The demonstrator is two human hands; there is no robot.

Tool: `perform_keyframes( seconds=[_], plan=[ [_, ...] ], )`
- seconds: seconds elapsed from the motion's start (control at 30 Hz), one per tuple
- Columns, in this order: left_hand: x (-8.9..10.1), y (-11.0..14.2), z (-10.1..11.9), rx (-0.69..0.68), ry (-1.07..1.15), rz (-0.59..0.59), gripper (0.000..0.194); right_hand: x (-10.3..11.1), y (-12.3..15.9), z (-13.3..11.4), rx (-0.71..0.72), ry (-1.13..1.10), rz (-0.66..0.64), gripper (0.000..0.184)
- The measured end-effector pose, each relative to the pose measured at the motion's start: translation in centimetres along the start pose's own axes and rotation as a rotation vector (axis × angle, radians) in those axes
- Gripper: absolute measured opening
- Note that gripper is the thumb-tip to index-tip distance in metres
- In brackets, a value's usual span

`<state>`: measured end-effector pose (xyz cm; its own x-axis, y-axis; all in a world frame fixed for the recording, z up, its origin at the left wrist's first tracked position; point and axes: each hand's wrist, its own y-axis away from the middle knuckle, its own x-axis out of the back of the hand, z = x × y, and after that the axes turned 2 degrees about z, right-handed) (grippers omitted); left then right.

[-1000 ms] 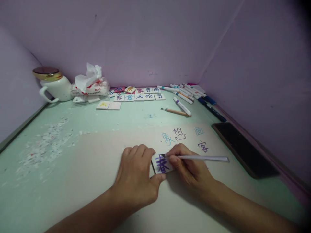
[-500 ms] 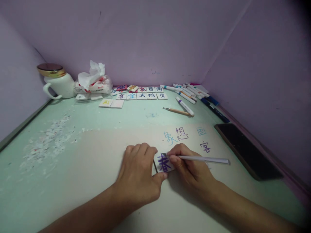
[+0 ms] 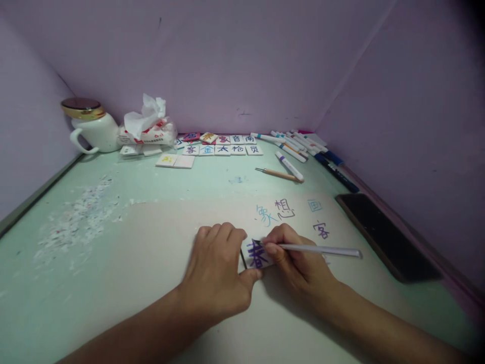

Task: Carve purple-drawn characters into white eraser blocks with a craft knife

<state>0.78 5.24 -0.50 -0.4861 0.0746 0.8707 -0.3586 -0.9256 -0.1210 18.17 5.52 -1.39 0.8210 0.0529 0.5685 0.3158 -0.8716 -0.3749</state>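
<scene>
A small white square tile (image 3: 267,260) with a bold purple character lies flat on the pale sheet in front of me. My left hand (image 3: 217,275) grips its left side, thumb at the near edge and fingers at the far edge. A narrow dark strip shows along the tile's left side. Pinched in my right hand (image 3: 293,258) is a slim silver craft knife (image 3: 322,249). Its dark, pointed blade touches or hovers just over the top of the purple character; which one I cannot tell. My right fingers cover the tile's right part.
White shavings (image 3: 79,217) lie at the left. Several lettered tiles (image 3: 222,150) stand in rows at the back, beside a tissue pack (image 3: 147,131) and a white mug (image 3: 100,132). Markers (image 3: 290,167), a wooden-handled carving tool (image 3: 280,175) and a black phone (image 3: 382,235) are on the right.
The view has shifted very slightly. Both hands keep their grips, and the knife's blade stays near the top of the purple character.
</scene>
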Motion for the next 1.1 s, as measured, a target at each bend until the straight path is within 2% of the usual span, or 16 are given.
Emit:
perform_keyframes(
  seconds=[1.1],
  plan=[
    [0.1,-0.16,0.1,0.009,0.007,-0.011,0.028,0.13,0.18,-0.04,-0.041,-0.035,-0.016,0.013]
  ],
)
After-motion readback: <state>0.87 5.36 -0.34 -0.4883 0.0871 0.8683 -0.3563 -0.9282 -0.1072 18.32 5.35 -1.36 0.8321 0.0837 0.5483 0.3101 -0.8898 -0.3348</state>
